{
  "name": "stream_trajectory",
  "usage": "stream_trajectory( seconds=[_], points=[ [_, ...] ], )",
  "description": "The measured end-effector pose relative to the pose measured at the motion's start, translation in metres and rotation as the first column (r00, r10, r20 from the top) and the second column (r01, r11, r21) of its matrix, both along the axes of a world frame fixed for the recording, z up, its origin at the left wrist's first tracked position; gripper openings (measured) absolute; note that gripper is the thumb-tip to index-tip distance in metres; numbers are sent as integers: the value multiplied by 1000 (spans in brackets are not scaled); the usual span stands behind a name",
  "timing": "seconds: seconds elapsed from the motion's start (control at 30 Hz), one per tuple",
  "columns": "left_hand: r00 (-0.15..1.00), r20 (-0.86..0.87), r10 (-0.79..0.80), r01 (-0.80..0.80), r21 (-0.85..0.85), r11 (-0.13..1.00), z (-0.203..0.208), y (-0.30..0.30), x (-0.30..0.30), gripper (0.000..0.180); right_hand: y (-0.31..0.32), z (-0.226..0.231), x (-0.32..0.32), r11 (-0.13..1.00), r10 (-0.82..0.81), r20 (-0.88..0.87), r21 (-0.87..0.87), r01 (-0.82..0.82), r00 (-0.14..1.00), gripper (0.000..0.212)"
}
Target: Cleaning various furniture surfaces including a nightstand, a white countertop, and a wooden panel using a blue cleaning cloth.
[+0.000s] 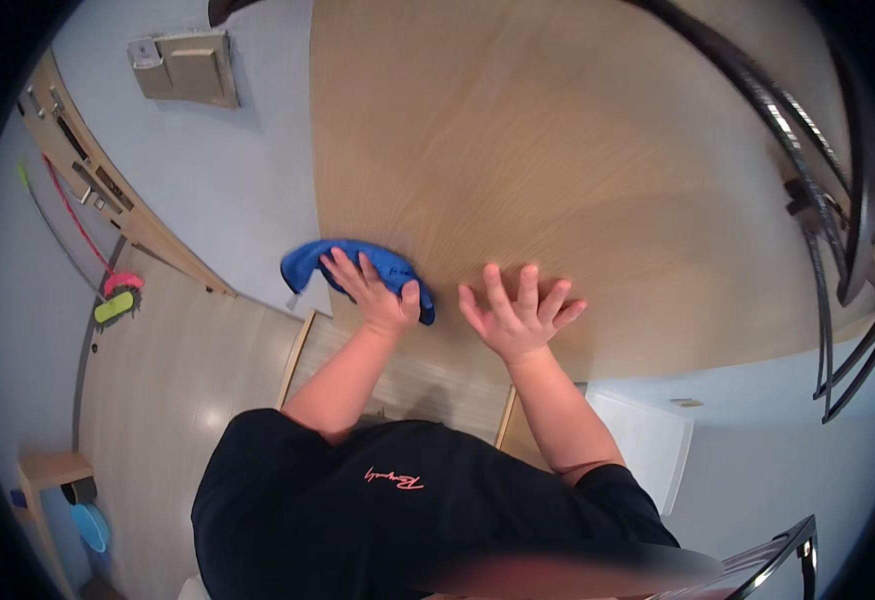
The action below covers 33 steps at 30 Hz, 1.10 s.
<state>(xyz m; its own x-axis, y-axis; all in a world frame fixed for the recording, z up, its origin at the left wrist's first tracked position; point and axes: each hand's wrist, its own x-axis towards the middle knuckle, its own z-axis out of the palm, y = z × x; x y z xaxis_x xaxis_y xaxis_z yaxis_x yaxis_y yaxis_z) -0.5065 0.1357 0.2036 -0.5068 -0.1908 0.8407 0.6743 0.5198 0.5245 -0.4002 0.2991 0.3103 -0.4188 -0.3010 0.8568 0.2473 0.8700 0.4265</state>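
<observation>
My left hand [369, 298] is on a blue cloth [362, 255], holding it against a broad light-wood panel [457, 130]. Its fingers lie over the cloth, and the thumb reaches toward the cloth's right end. Part of the cloth sticks out past the panel's left edge, with a darker rim along its border. To the right, my right hand [519, 315] holds nothing. Its fingers are spread and seem to rest on the same panel, apart from the cloth. The palm side of both hands is hidden.
A beige switch plate [197, 75] is on the pale wall at upper left. A pink brush [123, 284] and a green brush [114, 307] stand against the left wall. Dark cables [822, 240] hang at right. A blue basin [90, 527] is at lower left.
</observation>
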Motion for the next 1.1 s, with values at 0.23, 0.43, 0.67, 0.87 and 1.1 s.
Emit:
stream_trajectory(
  seconds=[0.23,0.43,0.67,0.87,1.1],
  points=[
    [988,-152,-18,18,-1,1000,131,12,-10,89,-1,-3,4,999,-24,10,-22,25,1000,65],
    [974,-227,-3,-18,-93,996,107,9,-14,90,-2,1,3,999,-13,-2,-29,12,1000,61],
    [992,-128,-2,4,19,1000,130,6,-10,88,-2,-4,3,999,18,2,-30,-17,1000,59],
    [974,-222,39,-55,-65,996,203,-8,-25,85,-2,1,6,999,1,0,-39,-1,1000,57],
    [984,-179,21,-22,-7,1000,159,5,-10,85,-5,5,2,999,16,-3,-29,-16,1000,57]
  ],
)
